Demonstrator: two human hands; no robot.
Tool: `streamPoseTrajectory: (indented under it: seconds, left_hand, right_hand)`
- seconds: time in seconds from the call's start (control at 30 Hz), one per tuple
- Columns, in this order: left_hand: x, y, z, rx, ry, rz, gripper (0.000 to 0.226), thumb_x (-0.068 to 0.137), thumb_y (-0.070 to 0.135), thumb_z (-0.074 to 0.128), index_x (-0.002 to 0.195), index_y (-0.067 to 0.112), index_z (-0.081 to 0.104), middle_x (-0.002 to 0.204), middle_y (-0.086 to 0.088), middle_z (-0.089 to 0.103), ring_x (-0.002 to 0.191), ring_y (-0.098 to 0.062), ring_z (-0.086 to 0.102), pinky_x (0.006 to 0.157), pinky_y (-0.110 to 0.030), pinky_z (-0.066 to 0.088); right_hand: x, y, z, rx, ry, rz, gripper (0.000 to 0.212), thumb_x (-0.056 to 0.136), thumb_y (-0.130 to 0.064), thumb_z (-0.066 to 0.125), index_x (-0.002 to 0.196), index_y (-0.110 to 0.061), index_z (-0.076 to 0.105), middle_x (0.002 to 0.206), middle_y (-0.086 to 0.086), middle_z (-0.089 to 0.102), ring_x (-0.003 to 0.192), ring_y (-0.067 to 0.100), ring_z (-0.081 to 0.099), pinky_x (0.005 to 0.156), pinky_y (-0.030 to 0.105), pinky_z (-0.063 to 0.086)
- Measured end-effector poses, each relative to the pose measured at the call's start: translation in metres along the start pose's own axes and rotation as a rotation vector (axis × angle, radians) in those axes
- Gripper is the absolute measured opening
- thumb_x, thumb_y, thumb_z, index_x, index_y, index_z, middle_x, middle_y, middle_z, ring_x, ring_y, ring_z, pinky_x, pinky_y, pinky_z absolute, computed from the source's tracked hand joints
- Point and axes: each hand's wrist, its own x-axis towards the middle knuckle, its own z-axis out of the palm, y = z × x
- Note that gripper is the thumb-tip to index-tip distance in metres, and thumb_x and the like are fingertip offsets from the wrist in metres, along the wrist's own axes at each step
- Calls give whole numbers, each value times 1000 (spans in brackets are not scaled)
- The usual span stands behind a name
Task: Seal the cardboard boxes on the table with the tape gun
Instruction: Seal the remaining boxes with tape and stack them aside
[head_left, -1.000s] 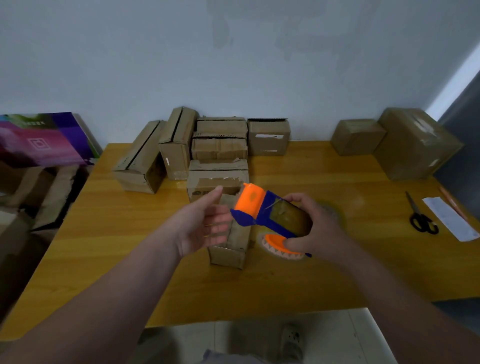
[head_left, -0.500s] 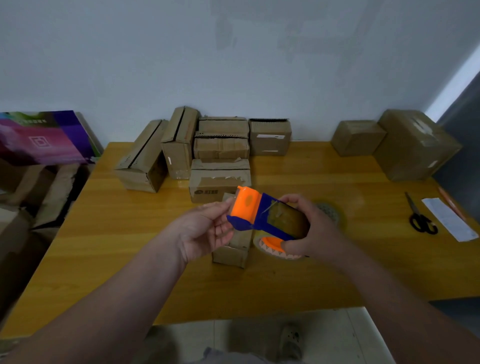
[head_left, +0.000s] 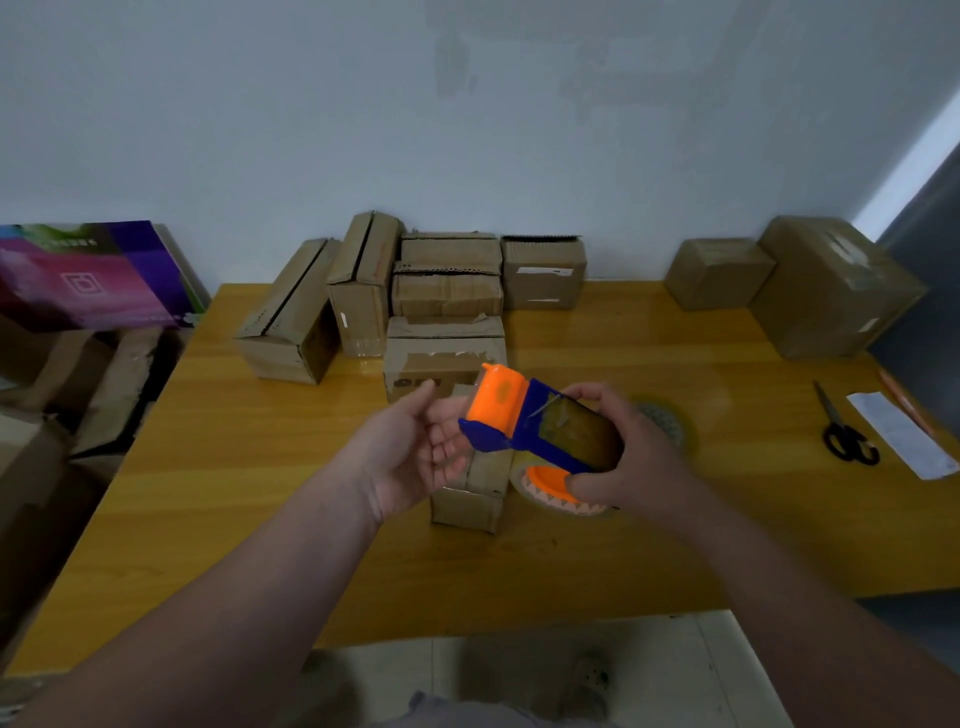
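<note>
My right hand (head_left: 636, 462) is clamped round the tape gun (head_left: 519, 421), fingers curled over the brown roll on top, thumb underneath against the orange hub. I've got the gun held up above the table (head_left: 249, 519), with its orange front end pointing away and to the left, tilted upward. My left hand (head_left: 415, 457) sits just beside that front end, palm turned toward it, fingers loose and spread, gripping nothing. From here I can't tell whether the fingertips touch the blue edge.

Right below both hands lies a small cardboard box (head_left: 470, 501), long side running away from me, partly hidden by the gun. Behind it is a bigger box (head_left: 441, 358) with torn tape on its face, and beyond that a cluster of boxes (head_left: 452, 296) against the wall. Two more boxes (head_left: 831, 291) stand at the far right corner. A roll of tape (head_left: 665, 421) lies flat just behind my right hand. Scissors (head_left: 844, 434) and a paper slip (head_left: 906, 441) rest near the right edge.
</note>
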Motion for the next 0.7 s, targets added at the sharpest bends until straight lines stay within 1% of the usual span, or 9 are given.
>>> streamPoseTrajectory:
  seconds: [0.07,0.13,0.23,0.33,0.4,0.5,0.6,0.63,0.7]
  left_hand:
    - [0,2,-1,74,52,39,42,97,39,47,71,16,70,66,0,57,62,-11,53,63,-27,41]
    - [3,1,-4,182,154,86,17,92,23,59,80,14,66,65,0,53,59,-10,47,58,-25,40]
    - [5,-2,-5,316,268,128,3,89,12,64,87,10,66,66,-1,57,57,-9,49,52,-22,41]
    - [3,-2,-17,356,357,162,7,89,15,62,91,9,65,73,-2,62,68,-13,53,60,-24,42]
    - [3,-3,-35,440,455,211,10,90,17,62,84,10,65,76,-3,63,76,-15,54,66,-27,41]
    - [3,-14,-52,523,495,244,21,89,19,66,72,7,66,77,-5,66,79,-17,57,72,-33,43]
    - [5,-31,-51,581,531,262,30,88,24,68,67,3,65,80,-6,68,81,-16,59,80,-39,44]
    - [7,-36,-51,585,550,271,30,88,25,69,67,3,66,79,-6,68,80,-17,59,79,-40,45]
    - [11,-42,-51,596,587,285,31,88,26,68,66,4,66,77,-6,67,77,-17,59,74,-38,45]
  right_hand:
    - [0,0,-2,-19,-2,-1,72,59,-15,82,111,-48,46,114,-17,50,101,8,58,64,16,52]
    - [0,-1,-2,-65,-14,-11,71,64,-11,83,111,-49,47,115,-20,50,102,6,59,65,18,54]
    - [-2,-5,-6,-188,-76,-20,73,69,-10,80,118,-53,46,117,-24,50,98,-9,56,65,16,54]
    - [-10,-7,-24,-351,-108,-4,76,67,-18,82,125,-50,45,113,-23,50,95,-12,54,63,10,49]
    - [-19,-4,-38,-407,-113,29,75,65,-20,83,122,-51,44,111,-20,52,94,-11,54,64,9,48]
    - [-27,4,-44,-447,-153,85,75,68,-19,84,125,-48,45,115,-18,53,100,-3,57,71,13,52]
    - [-27,18,-39,-511,-146,85,78,65,-30,86,131,-45,47,120,-14,54,106,5,57,83,23,55]
    - [-26,21,-38,-530,-141,84,80,64,-33,86,134,-43,46,122,-14,53,107,6,57,85,24,55]
    - [-25,28,-37,-556,-136,78,82,65,-34,86,136,-40,45,122,-14,52,107,4,56,83,18,52]
